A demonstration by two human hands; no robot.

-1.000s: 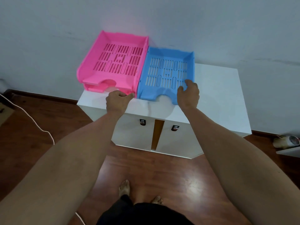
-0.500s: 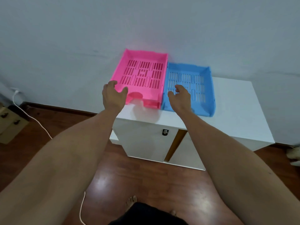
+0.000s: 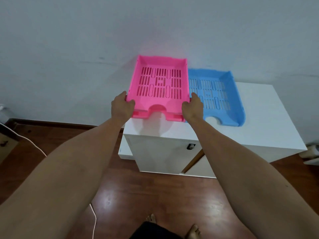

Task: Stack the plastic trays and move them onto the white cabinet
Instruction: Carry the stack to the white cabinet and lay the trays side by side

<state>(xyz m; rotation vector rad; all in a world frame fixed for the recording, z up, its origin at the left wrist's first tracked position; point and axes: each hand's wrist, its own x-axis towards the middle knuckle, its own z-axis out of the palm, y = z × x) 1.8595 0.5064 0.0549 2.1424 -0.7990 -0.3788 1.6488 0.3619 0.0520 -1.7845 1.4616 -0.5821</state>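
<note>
A pink slotted plastic tray (image 3: 159,83) sits at the left end of the white cabinet (image 3: 269,114), against the wall. A second pink layer shows under its front edge. My left hand (image 3: 121,107) grips its front left corner and my right hand (image 3: 192,107) grips its front right corner. A blue slotted tray (image 3: 219,94) lies flat on the cabinet just right of the pink one, touching it; my right hand covers its near left corner.
The cabinet has a black lock (image 3: 190,146) on its front and a bare stretch of top to the right of the blue tray. A white cable (image 3: 34,144) runs over the wooden floor at left. My bare feet (image 3: 193,230) stand below.
My right hand left the blue tray and moved to the pink tray's right corner; my left hand closed on its left corner. The view shifted so the cabinet sits further right.
</note>
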